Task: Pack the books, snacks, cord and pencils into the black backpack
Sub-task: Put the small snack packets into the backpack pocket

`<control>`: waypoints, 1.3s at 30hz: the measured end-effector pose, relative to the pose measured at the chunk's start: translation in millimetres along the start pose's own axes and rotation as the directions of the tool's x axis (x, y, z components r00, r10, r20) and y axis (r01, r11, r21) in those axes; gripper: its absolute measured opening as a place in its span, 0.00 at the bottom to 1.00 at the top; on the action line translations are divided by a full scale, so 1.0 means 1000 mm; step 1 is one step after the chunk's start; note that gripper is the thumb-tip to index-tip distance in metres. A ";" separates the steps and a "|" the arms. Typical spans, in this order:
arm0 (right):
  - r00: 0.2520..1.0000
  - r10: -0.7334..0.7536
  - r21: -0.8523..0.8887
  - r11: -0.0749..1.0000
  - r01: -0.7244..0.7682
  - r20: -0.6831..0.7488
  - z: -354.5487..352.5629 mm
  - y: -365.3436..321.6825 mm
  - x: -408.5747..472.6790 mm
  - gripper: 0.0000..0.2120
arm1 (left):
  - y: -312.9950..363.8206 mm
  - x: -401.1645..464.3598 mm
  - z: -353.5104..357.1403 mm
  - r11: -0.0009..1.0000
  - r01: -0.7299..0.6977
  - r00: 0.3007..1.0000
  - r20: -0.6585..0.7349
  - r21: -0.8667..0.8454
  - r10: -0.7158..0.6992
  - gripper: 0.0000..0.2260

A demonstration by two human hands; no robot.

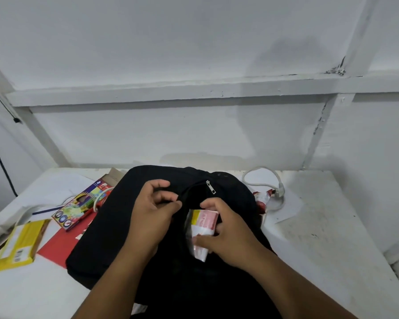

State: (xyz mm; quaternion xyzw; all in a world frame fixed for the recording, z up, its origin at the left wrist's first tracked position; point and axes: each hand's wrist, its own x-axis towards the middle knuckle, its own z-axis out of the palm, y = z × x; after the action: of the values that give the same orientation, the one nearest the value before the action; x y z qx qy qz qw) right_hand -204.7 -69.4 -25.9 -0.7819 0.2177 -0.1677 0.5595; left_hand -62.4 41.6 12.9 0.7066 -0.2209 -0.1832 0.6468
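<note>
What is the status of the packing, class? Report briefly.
Left hand pinches pocket edge of black backpack. Right hand holds pink snack packet at the opening. Pencil box, white cord still out.

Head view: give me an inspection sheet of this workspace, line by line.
Surface: white table, scuffed and stained at right.
Job's things: black backpack lying flat, pocket unzipped; snack packet at the opening; coloured pencil box, yellow book and red book at left; second snack packet at right.
Clutter: nothing seen.
Hands: left hand pinches the pocket edge; right hand grips the snack packet.
Cables: white cord behind the backpack; black cable on left wall.
Surroundings: white wall, cracked paint.
</note>
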 end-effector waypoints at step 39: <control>0.826 0.395 -0.368 0.756 -0.541 -0.402 -0.107 0.099 0.060 0.27 | -0.056 -0.004 0.015 0.976 0.158 0.987 0.000 0.148 -0.159 0.14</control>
State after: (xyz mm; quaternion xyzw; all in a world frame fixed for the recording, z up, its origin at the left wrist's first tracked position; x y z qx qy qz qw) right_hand -223.2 -214.8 -84.7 -0.7772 0.5242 -0.0795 0.3389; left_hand -69.7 34.6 -44.5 0.7669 -0.1807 -0.2215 0.5746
